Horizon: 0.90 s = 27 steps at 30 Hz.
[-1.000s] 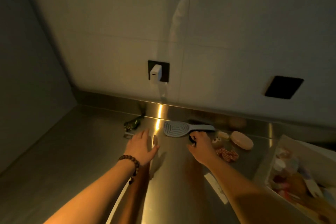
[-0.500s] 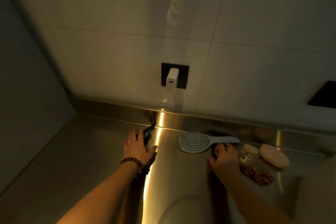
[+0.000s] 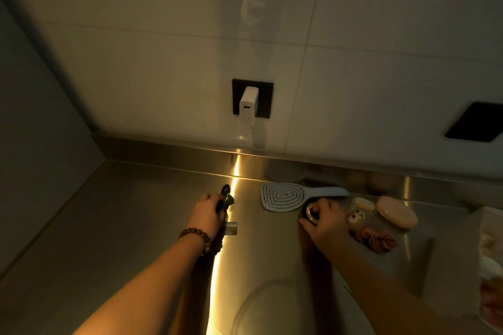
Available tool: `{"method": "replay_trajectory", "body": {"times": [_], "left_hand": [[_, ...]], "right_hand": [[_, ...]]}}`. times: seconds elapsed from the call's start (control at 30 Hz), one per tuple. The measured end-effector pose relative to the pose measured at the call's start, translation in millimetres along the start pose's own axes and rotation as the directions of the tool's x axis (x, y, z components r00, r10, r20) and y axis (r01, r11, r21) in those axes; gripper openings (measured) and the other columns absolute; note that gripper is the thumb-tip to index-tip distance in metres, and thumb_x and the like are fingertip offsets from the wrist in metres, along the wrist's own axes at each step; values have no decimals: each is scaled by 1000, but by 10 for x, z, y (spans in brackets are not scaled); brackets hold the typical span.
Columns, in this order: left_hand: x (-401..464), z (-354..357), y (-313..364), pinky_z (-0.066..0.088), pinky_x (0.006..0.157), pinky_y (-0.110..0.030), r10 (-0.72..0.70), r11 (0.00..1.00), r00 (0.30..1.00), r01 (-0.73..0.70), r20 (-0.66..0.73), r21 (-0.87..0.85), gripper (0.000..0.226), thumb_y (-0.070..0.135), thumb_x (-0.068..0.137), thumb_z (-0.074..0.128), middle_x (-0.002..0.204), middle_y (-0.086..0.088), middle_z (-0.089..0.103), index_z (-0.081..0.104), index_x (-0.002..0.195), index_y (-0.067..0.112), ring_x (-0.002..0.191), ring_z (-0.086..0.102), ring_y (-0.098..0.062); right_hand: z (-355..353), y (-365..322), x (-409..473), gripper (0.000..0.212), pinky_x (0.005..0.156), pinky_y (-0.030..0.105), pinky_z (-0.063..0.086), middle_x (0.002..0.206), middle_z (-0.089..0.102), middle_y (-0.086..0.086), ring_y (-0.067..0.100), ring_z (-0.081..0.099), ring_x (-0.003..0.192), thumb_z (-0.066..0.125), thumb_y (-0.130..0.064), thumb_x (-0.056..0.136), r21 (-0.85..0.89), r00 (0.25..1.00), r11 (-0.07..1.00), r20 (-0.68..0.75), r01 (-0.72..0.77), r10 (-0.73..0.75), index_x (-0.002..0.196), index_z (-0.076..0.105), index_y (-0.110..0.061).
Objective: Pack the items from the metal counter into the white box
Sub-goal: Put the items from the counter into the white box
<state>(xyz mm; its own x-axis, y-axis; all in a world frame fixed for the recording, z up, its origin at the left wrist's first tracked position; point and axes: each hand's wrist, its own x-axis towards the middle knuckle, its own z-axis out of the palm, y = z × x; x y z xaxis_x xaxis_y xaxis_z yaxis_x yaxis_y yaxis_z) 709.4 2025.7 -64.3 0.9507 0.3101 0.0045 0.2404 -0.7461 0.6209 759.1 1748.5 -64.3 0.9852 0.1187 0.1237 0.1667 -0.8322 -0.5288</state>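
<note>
Both hands are closed on small items: the left hand (image 3: 208,213) grips a dark green clip-like object (image 3: 226,198), and the right hand (image 3: 325,221) curls round a black, gold-rimmed round item (image 3: 311,211), both on the metal counter (image 3: 122,226). This looks like the pick-up step; next both need lifting and carrying right, where the white box (image 3: 491,231) shows at the frame edge. A hairbrush (image 3: 288,194), pale oval soap (image 3: 397,211) and patterned scrunchie (image 3: 377,238) await packing. No writing is legible.
</note>
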Motion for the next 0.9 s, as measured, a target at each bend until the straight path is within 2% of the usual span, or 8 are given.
{"method": "replay_trajectory", "body": {"times": [0.1, 0.23, 0.37, 0.47, 0.63, 0.77, 0.9], "left_hand": [[-132, -33, 171, 36, 77, -21, 48, 999, 999, -48, 4, -20, 28, 10, 84, 62, 104, -3, 53, 62, 111, 15, 90, 53, -18], [-232, -157, 621, 39, 78, -18, 150, 987, 989, -149, 10, -65, 30, 12, 85, 63, 106, -1, 59, 62, 114, 18, 87, 50, -7], [-323, -283, 1281, 38, 80, -19, 317, 946, 948, -318, -13, -64, 28, 16, 85, 65, 106, -3, 61, 63, 113, 18, 93, 56, -14], [-426, -317, 1869, 39, 82, -22, 452, 889, 891, -453, -37, -65, 29, 19, 85, 64, 107, 1, 61, 62, 114, 20, 94, 52, -10], [-663, -174, 2906, 37, 79, -20, 630, 771, 777, -628, -18, -105, 29, 20, 88, 62, 106, 4, 58, 61, 116, 20, 92, 47, -6], [-889, 169, 3630, 40, 83, -23, 725, 685, 688, -713, 41, -148, 27, 19, 87, 63, 110, -3, 62, 62, 114, 19, 95, 53, -12], [-1179, 663, 4208, 39, 81, -21, 788, 615, 601, -755, 138, -225, 26, 18, 86, 64, 109, -2, 62, 64, 112, 18, 91, 50, -7]], "right_hand": [[-108, -78, -79, 36, 88, 32, 37, 116, 49, 9, 27, 46, 106, 77, -28, 75, 29, 999, 1000, 50, -4, 2, 98, 53, -14], [-405, -180, -198, 37, 87, 31, 39, 114, 50, 5, 24, 47, 107, 76, -29, 75, 89, 998, 994, -7, 64, -63, 101, 52, -18], [-940, -207, -277, 38, 83, 26, 39, 111, 49, 4, 20, 48, 103, 76, -32, 75, 104, 989, 988, -99, 117, -106, 101, 51, -19], [-1412, -79, -352, 40, 80, 25, 37, 111, 49, 1, 16, 46, 102, 75, -36, 76, 101, 980, 987, -169, 126, -107, 105, 51, -20], [-2242, 395, -590, 41, 78, 24, 36, 105, 48, -3, 12, 44, 97, 75, -39, 75, 74, 966, 995, -252, 73, -53, 102, 50, -22], [-2817, 940, -869, 40, 76, 23, 35, 106, 50, -1, 13, 46, 94, 77, -37, 73, 67, 957, 997, -285, -33, 51, 97, 46, -28], [-3266, 1548, -1225, 43, 75, 26, 37, 105, 52, 0, 16, 52, 93, 78, -40, 72, 54, 936, 987, -312, -153, 162, 102, 52, -24]]}}
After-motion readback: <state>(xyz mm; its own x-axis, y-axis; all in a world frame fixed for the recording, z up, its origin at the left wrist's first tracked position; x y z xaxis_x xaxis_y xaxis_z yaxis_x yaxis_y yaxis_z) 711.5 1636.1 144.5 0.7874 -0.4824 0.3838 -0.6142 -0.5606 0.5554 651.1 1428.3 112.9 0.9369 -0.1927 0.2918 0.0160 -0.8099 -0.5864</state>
